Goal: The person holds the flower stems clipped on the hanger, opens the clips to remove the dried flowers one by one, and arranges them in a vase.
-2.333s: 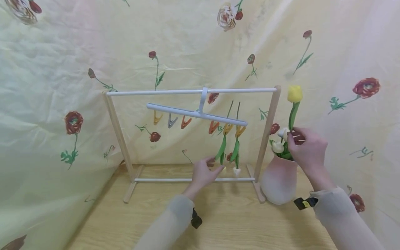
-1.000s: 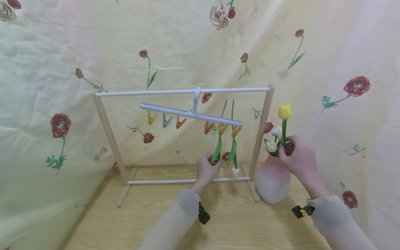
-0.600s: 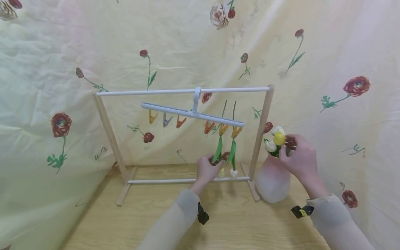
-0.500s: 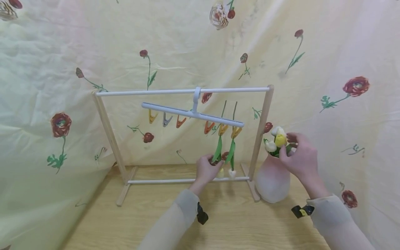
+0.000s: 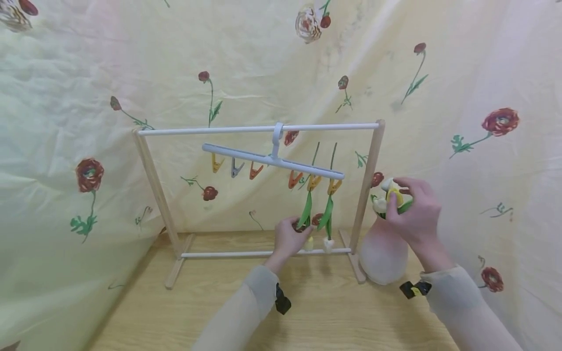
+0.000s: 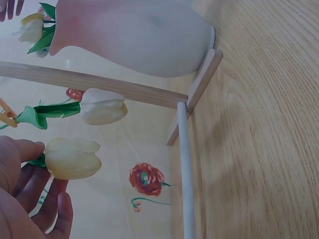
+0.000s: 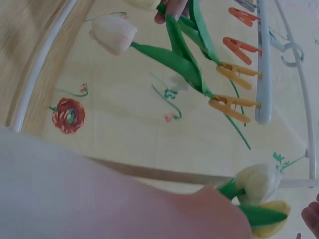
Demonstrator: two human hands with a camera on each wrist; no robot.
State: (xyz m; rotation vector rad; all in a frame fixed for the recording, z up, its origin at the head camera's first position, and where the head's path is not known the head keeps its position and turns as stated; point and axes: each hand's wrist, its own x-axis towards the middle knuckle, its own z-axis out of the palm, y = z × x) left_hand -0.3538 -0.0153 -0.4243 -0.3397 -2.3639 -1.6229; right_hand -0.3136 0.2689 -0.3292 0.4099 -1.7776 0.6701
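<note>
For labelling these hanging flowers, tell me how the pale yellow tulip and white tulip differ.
The left hand holds the pale yellow tulip but not the white tulip. The yellow one is clipped nearer the hook, the white one near the end of the hanger. Both hang blossom down.

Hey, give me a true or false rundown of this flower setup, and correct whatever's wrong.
1. The long light-blue plastic hanger carries six small plastic clips in yellow, orange and grey. True.
2. Every clip holds a tulip. False: only two yellow clips do.
3. The left hand holds the pale-yellow tulip with green leaves. True.
4. That tulip's blossom points up. False: it points down.
5. The right hand is at the flowers above the rounded pink-and-white vase. True.
6. The vase lies sideways. False: it stands upright beside the light wooden post.
</note>
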